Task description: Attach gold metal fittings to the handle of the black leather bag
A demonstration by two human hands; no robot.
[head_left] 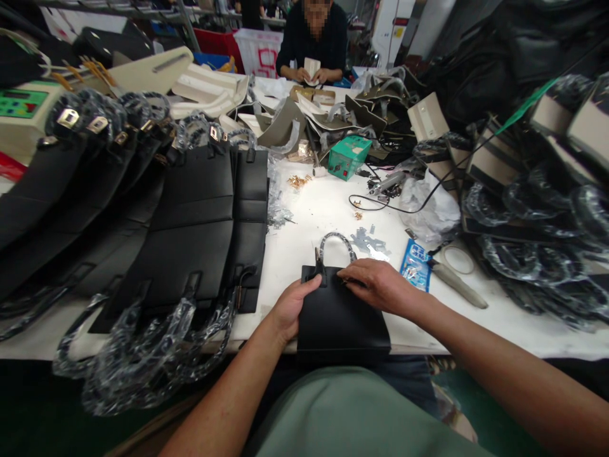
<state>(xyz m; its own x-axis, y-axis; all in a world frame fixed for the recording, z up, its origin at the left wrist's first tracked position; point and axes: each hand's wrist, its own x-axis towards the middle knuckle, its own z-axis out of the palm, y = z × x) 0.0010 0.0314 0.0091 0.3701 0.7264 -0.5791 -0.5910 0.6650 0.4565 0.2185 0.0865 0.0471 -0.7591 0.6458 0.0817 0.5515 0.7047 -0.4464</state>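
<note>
The left hand [291, 303] grips the left edge of a small black bag [340, 317], fingers closed around it with the thumb on top near the handle tab. The right hand [378, 285] lies across the bag's top edge, fingers curled down on the fitting there; what they pinch is hidden. The bag lies flat at the near edge of the white worktop [323, 216], its bottom overhanging toward the lap, its plastic-wrapped handle [335, 244] arching away. If the left grip loosens, the bag could slide off the edge. Loose metal fittings [368, 242] and a blue packet [415, 265] lie just beyond; a sweep of the right wrist could scatter them. The stack of black panels [200, 222] at left sits near enough to snag.
</note>
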